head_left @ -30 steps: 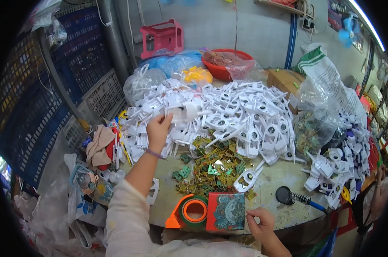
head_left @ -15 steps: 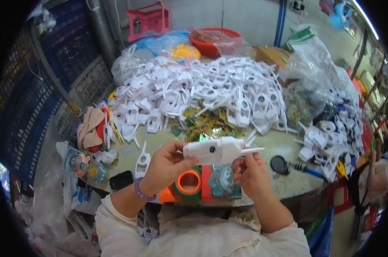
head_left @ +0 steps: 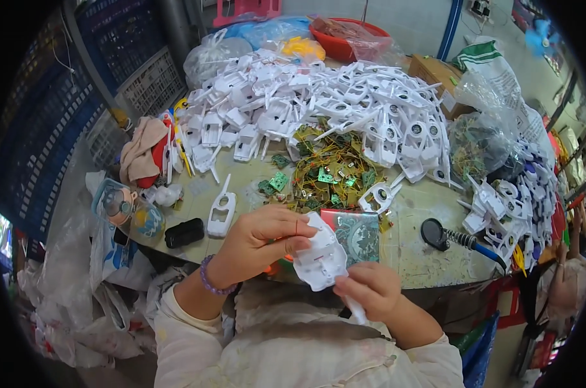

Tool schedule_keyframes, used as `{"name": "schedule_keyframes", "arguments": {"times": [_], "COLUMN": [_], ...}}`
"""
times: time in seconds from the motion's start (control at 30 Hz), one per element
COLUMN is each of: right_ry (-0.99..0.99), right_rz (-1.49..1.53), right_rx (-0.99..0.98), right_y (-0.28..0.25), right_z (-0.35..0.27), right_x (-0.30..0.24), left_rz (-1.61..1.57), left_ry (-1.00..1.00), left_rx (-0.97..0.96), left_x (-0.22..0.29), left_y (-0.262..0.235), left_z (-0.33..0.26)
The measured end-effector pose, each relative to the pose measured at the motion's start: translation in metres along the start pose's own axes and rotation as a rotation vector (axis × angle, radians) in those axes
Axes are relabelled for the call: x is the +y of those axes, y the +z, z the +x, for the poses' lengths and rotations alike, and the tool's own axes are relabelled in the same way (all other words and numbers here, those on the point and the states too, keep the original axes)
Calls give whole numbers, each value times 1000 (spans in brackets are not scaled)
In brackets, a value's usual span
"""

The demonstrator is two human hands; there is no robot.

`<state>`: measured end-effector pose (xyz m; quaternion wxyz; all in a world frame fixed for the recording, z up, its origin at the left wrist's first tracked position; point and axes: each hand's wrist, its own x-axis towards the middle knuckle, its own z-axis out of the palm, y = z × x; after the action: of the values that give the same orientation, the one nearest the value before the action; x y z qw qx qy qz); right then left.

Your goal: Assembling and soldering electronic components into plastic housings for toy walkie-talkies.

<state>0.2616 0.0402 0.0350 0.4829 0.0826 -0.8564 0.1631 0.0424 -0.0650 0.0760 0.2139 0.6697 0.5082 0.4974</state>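
Between my hands is a white plastic shell (head_left: 319,258) with an antenna-like stem, turned so its hollow inner side with small posts faces up. My left hand (head_left: 260,240) is closed on its upper edge, thumb and fingers pinching it, and a thin red wire shows by the fingertips. My right hand (head_left: 375,289) grips the lower end, with the white stem poking out below the fingers. Just beyond the shell lie a red-edged box with a teal pattern (head_left: 357,236) and a heap of green circuit boards with yellow wires (head_left: 328,171).
A large pile of white shells (head_left: 254,97) covers the table's back. Single shells lie left (head_left: 222,213) and beyond the box (head_left: 378,197). At right stand a blue-handled soldering iron in a spring holder (head_left: 461,239) and more shells (head_left: 516,200). A black case (head_left: 184,233) sits at left.
The shell has been turned from its outer face to its hollow side and tilted, stem downward. Both hands moved lower and nearer my body. The view has shifted downward.
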Motion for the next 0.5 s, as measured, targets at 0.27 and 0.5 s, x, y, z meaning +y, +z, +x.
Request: {"name": "schedule_keyframes", "arguments": {"times": [0.27,0.5], "right_ry": [-11,116], "right_rz": [-233,-302], "right_rx": [-200,-580], "right_y": [30,33], "right_z": [0,0], "right_x": [-3,-8], "left_rz": [-14,143], "left_ry": [-343,-312], "left_rx": [188,302], "left_x": [-36,-40], "left_y": [16,33], "left_z": [-28,-35]}}
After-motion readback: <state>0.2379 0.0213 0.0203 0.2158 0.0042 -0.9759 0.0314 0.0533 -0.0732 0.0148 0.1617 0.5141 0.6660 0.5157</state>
